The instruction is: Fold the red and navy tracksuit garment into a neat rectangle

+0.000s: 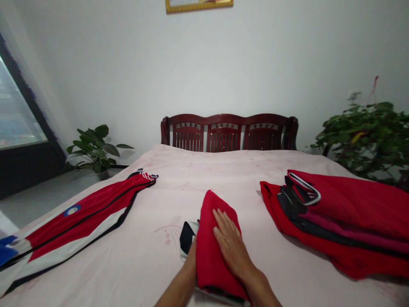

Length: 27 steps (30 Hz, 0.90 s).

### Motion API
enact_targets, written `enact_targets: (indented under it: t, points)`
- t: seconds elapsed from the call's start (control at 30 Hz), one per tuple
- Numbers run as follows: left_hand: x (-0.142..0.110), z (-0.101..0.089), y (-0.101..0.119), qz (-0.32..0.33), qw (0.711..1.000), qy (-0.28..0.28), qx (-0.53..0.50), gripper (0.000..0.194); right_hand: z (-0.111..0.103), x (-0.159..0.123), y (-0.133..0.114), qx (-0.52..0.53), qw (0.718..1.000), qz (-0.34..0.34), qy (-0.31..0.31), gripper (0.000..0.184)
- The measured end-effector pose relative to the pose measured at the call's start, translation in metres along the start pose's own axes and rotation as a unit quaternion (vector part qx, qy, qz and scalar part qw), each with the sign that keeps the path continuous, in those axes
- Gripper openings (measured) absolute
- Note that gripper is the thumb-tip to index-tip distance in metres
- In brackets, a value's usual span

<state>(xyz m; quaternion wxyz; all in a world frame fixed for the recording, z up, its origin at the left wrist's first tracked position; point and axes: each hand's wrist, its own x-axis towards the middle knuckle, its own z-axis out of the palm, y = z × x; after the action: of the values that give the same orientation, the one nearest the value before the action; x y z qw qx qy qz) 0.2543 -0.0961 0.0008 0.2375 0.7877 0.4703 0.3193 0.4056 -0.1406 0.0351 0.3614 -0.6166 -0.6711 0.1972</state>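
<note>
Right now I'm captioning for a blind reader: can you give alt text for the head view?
A right hand lies flat on a folded red garment on a pink bed, the left hand hidden under it. A red-and-white jacket lies left, a red clothes pile right.

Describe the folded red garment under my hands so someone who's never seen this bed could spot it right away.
On the pink bed, look at the near middle, between the flat red-and-white jacket and the red clothes pile. The folded red garment lies there, right hand flat on top, left hand hidden beneath. It alone is a narrow, neat fold with a black-and-white edge peeking out.
</note>
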Motion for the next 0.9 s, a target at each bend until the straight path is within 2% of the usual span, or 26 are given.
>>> enact_targets:
  t: [0.07, 0.13, 0.2, 0.23, 0.3, 0.37, 0.47, 0.57, 0.67, 0.7, 0.77, 0.8, 0.83, 0.9]
  points:
    - [-0.001, -0.029, -0.017, -0.051, 0.996, 0.044, -0.06, 0.049, 0.015, 0.001, -0.01, -0.037, 0.998, -0.01, -0.056, 0.061]
    - [-0.002, -0.057, -0.028, -0.126, 0.972, 0.105, -0.169, 0.036, 0.024, 0.001, -0.017, -0.043, 0.995, -0.017, -0.087, 0.062]
    - [-0.003, -0.075, -0.031, -0.159, 0.947, 0.125, -0.25, 0.042, 0.027, 0.002, -0.02, -0.063, 0.996, -0.017, -0.068, 0.061]
    - [-0.004, -0.077, -0.029, -0.147, 0.95, 0.111, -0.253, 0.045, 0.026, 0.002, -0.019, -0.086, 0.995, -0.016, -0.045, 0.06]
    - [-0.008, -0.067, -0.023, -0.087, 0.981, 0.044, -0.167, 0.05, 0.026, 0.003, -0.015, -0.142, 0.99, -0.019, -0.011, 0.057]
    - [-0.013, -0.045, -0.019, -0.041, 0.999, -0.016, -0.023, 0.053, 0.029, 0.002, -0.005, -0.189, 0.982, -0.023, -0.013, 0.057]
    - [-0.021, -0.011, -0.024, -0.002, 0.986, -0.039, 0.163, 0.055, 0.039, 0.002, 0.014, -0.217, 0.976, -0.015, -0.03, 0.058]
    - [-0.025, 0.001, -0.039, 0.022, 0.977, -0.026, 0.211, 0.058, 0.046, 0.006, 0.032, -0.183, 0.983, 0.006, -0.003, 0.061]
    - [-0.026, -0.005, -0.057, 0.024, 0.986, -0.032, 0.161, 0.056, 0.043, 0.01, 0.045, -0.05, 0.989, 0.108, 0.089, 0.073]
    - [-0.027, -0.008, -0.063, 0.016, 0.991, -0.031, 0.128, 0.056, 0.039, 0.01, 0.047, 0.024, 0.979, 0.161, 0.126, 0.078]
    - [-0.029, -0.014, -0.074, -0.018, 0.999, -0.019, 0.045, 0.056, 0.03, 0.006, 0.049, 0.213, 0.93, 0.249, 0.164, 0.083]
    - [-0.031, -0.016, -0.079, -0.038, 0.999, -0.008, 0.003, 0.056, 0.025, 0.003, 0.048, 0.318, 0.897, 0.27, 0.145, 0.081]
    - [-0.032, -0.018, -0.082, -0.056, 0.998, 0.002, -0.034, 0.057, 0.021, -0.002, 0.047, 0.418, 0.859, 0.279, 0.1, 0.076]
    - [-0.034, -0.02, -0.086, -0.077, 0.993, 0.017, -0.09, 0.057, 0.016, -0.011, 0.041, 0.564, 0.775, 0.282, -0.026, 0.064]
